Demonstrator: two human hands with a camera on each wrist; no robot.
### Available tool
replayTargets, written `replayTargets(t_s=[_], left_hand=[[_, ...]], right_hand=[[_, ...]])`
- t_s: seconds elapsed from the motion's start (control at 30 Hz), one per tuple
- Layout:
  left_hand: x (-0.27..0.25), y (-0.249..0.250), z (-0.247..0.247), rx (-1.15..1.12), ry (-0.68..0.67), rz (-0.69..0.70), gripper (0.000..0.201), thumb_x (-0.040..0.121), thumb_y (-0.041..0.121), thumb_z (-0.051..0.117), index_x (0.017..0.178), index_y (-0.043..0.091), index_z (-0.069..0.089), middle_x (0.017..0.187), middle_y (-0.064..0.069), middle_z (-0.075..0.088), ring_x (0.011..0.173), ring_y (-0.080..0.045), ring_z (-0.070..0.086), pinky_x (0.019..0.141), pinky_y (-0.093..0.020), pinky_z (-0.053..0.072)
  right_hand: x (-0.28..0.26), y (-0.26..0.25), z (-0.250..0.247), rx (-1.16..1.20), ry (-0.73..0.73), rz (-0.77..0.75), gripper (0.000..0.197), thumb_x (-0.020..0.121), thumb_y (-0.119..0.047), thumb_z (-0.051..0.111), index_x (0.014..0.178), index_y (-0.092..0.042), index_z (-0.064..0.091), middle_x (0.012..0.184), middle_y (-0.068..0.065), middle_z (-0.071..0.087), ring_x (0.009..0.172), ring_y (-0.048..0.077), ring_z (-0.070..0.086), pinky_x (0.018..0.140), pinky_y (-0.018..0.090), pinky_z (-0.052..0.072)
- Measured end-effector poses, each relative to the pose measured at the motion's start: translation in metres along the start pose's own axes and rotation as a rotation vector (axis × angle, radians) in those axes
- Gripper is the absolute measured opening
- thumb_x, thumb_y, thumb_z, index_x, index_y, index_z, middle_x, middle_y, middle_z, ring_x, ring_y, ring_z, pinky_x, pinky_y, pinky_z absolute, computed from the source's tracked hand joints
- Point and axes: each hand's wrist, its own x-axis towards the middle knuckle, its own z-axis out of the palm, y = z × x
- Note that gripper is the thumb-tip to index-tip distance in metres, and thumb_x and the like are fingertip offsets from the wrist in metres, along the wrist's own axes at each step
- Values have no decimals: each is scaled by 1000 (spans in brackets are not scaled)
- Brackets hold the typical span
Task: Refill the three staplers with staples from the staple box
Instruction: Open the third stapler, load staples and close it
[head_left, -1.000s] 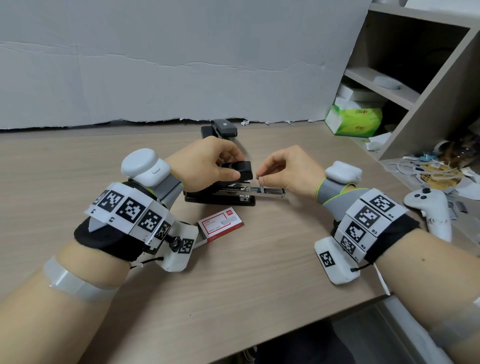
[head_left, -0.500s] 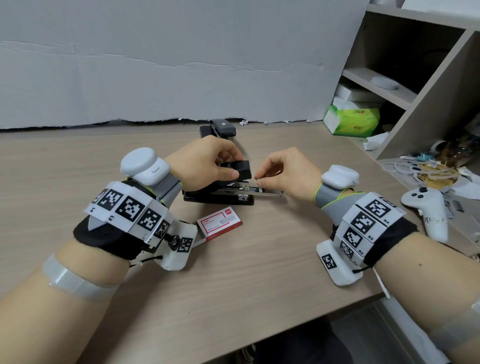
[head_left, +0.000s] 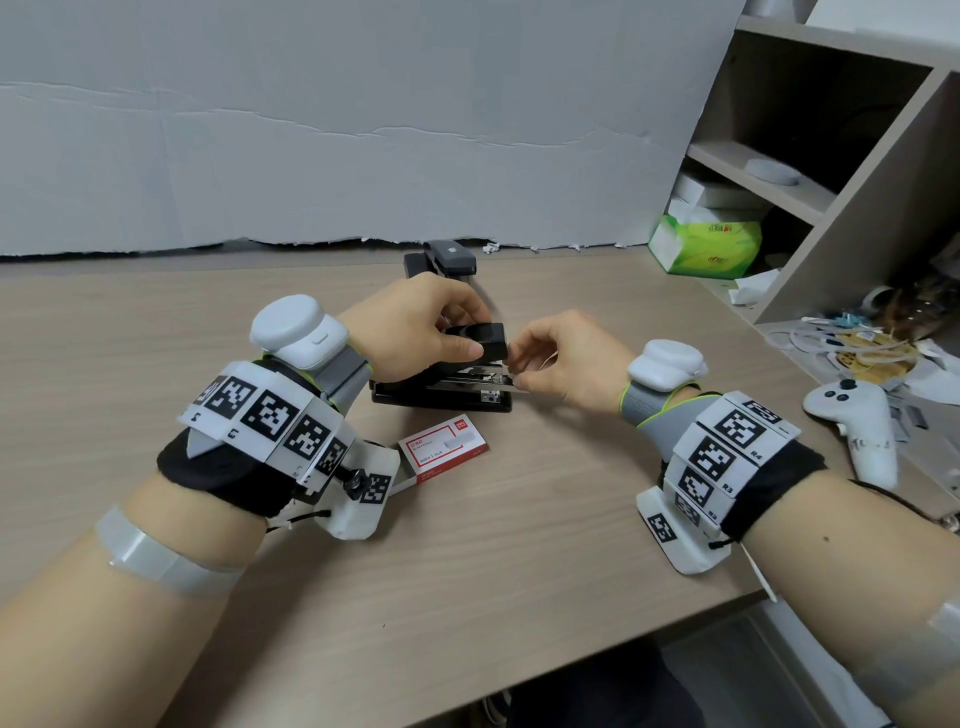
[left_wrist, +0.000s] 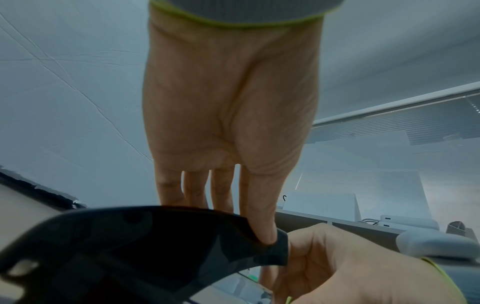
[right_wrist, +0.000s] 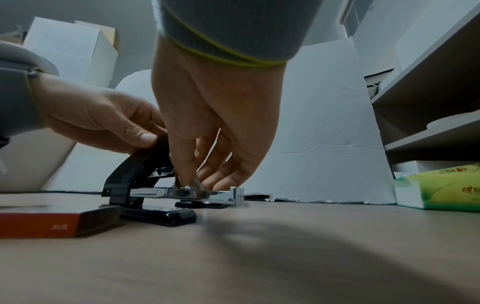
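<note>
A black stapler (head_left: 441, 400) lies mid-table with its top cover (head_left: 480, 340) raised. My left hand (head_left: 415, 332) grips that cover, thumb on its near side; the left wrist view shows the same cover (left_wrist: 155, 236) under my fingers. My right hand (head_left: 561, 364) pinches the metal staple tray (right_wrist: 182, 192) at the stapler's front with thumb and forefinger. Whether a staple strip sits under the fingertips is hidden. The red and white staple box (head_left: 444, 447) lies just in front of the stapler. Another dark stapler (head_left: 449, 260) stands at the back by the wall.
A green tissue pack (head_left: 706, 247) sits at the foot of the shelf unit (head_left: 831, 197) on the right. A white game controller (head_left: 857, 421) and a heap of clutter (head_left: 857, 348) lie far right. The table edge (head_left: 571, 654) runs close below my wrists.
My right hand has moved left, up against the stapler's front. Less of the metal tray sticks out to the right than a second ago. The left hand has kept its hold.
</note>
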Motion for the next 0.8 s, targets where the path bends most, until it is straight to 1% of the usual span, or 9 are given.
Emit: replayTargets(t_s=[0.23,0.3,0.4,0.47,0.53,0.63,0.7,0.8], left_hand=[[1,-1,1,-1,1,3,29,83,31,73,110,28,65,98,8,62,91,-13,59,87,-34,50],[1,-2,1,1,1,3,29,83,32,73,110,28,65,99,7,62,91,-14,59,88,-34,51],[2,-3,1,0,-3,3,29,82,33,74,110,28,65,99,7,62,91,-14,60,89,-36,51],[3,-3,1,-3,-6,5,29,82,32,74,109,28,65,99,6,62,91,-15,60,89,-38,51],[3,-3,1,-1,-7,4,29,82,32,74,110,28,65,99,6,62,91,-15,60,89,-37,51],[3,-3,1,2,-4,6,29,82,33,74,110,29,65,99,7,62,91,-15,60,89,-37,51],[2,-3,2,4,-3,5,29,82,33,73,110,28,65,98,7,61,92,-14,60,89,-37,51],[3,-3,2,2,-5,5,29,83,33,73,109,28,65,99,7,61,92,-14,60,90,-37,51]], right_hand=[[0,-1,1,-35,6,-5,18,74,-2,73,84,-17,71,73,-7,66,52,-11,53,60,5,42],[0,-1,1,-43,-3,-3,17,75,-3,73,85,-17,72,74,-6,67,54,-8,54,64,10,45],[1,-2,0,-69,-21,7,21,75,-5,73,82,-24,70,74,-5,68,60,1,56,69,20,48],[1,-2,-1,-85,-28,21,19,76,-7,73,85,-24,73,75,-4,68,64,7,57,71,24,49],[0,-3,-1,-104,-31,35,17,76,-9,73,89,-20,76,72,-6,67,65,8,57,69,24,48],[-1,-5,-1,-132,-33,51,18,77,-11,72,93,-18,77,66,-13,62,61,5,55,65,20,44],[-1,-6,-1,-143,-37,54,17,78,-11,72,93,-18,77,62,-16,59,57,1,52,60,19,42],[-1,-7,-1,-146,-38,65,16,78,-10,72,91,-17,77,60,-17,57,53,0,51,56,17,40]])
